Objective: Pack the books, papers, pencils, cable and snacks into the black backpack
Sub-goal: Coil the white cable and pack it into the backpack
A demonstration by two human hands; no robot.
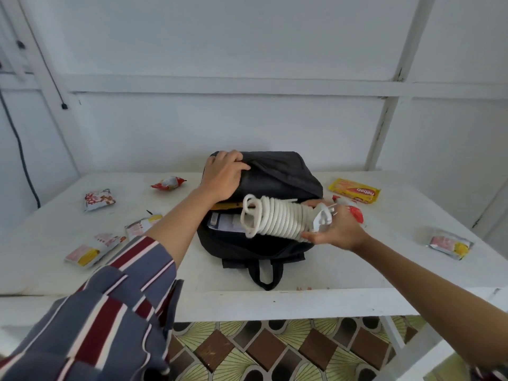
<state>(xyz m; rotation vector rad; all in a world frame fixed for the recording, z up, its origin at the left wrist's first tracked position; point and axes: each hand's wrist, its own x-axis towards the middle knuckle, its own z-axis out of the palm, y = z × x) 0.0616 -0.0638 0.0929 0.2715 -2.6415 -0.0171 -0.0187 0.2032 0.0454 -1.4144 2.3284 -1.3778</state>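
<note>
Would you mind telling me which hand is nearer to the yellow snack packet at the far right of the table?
Right. The right hand, holding the coiled white cable, is just in front of the yellow snack packet; the left hand grips the black backpack well to its left.

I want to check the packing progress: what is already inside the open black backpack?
Inside the black fabric backpack white papers and a yellow-brown edge show. The coiled white cable, held above the opening by the right hand, hides the rest.

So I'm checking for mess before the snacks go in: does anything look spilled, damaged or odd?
Nothing looks spilled or torn. The snack packets lie scattered, unpacked, on the table, and the right hand holds the coiled white cable over the open backpack.
</note>
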